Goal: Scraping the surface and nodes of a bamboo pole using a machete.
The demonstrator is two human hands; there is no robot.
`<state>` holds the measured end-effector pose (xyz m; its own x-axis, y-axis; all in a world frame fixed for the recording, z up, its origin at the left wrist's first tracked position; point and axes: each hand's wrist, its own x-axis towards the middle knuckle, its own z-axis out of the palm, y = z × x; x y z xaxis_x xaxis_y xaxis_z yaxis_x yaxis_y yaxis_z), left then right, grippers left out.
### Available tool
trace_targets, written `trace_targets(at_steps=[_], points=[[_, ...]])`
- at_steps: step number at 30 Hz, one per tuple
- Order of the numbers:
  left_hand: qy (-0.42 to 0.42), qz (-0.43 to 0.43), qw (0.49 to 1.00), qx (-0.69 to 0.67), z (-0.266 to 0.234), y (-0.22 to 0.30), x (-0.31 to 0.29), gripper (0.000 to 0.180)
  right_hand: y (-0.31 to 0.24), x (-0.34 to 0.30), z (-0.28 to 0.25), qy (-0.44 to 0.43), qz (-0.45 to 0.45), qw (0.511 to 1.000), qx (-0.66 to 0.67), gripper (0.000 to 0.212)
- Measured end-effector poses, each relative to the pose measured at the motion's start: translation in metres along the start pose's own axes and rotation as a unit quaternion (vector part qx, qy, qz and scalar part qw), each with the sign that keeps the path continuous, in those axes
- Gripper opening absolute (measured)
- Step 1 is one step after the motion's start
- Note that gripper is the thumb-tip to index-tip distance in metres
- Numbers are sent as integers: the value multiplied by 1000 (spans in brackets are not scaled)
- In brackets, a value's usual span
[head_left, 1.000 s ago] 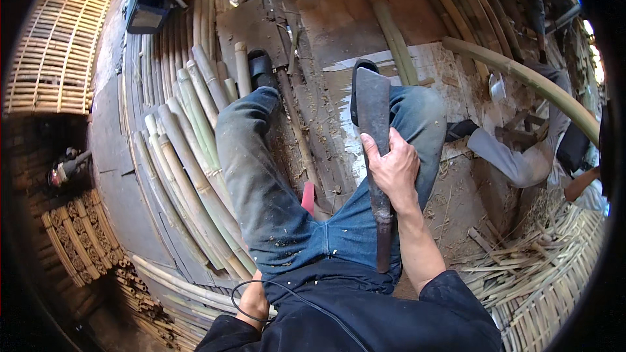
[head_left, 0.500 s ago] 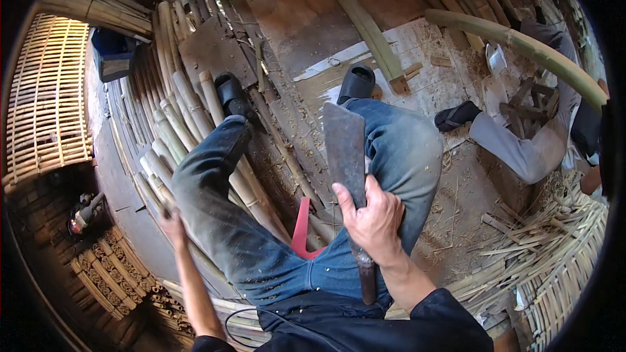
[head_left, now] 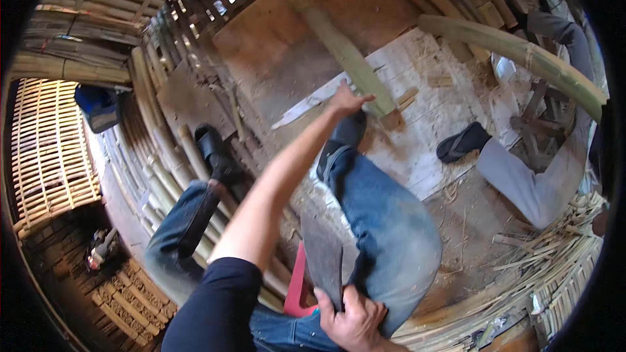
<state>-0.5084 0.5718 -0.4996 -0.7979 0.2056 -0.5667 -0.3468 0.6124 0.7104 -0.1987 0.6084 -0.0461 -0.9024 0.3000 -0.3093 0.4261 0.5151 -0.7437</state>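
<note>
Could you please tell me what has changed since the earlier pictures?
The left hand has swung from the person's left side forward to the long bamboo piece; whether they touch is unclear. The right hand still grips the broad-bladed knife.

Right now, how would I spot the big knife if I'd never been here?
Find the blue jeans, then, low in view, the person's right-hand grip. It holds the machete: a broad, dark blade, unlike the red piece beside it.

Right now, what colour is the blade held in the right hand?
The blade is dull dark grey; it shows in the head view.
</note>
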Motion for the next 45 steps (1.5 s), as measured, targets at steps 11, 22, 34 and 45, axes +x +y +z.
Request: trace_targets(at_steps=[11, 22, 34, 45], points=[[17, -53, 894, -445, 15, -23, 20, 31, 8, -5, 7, -8, 33, 992, -122, 47], [26, -57, 927, -369, -360, -34, -319, 62, -12, -23, 10, -107, -83, 990, -29, 40], [74, -1, 995, -62, -373, -85, -809, 124, -38, -89, -9, -149, -113, 939, 287, 26], [221, -27, 923, 313, -299, -117, -877, 83, -61, -100, -14, -91, -187, 966, 151, 33]])
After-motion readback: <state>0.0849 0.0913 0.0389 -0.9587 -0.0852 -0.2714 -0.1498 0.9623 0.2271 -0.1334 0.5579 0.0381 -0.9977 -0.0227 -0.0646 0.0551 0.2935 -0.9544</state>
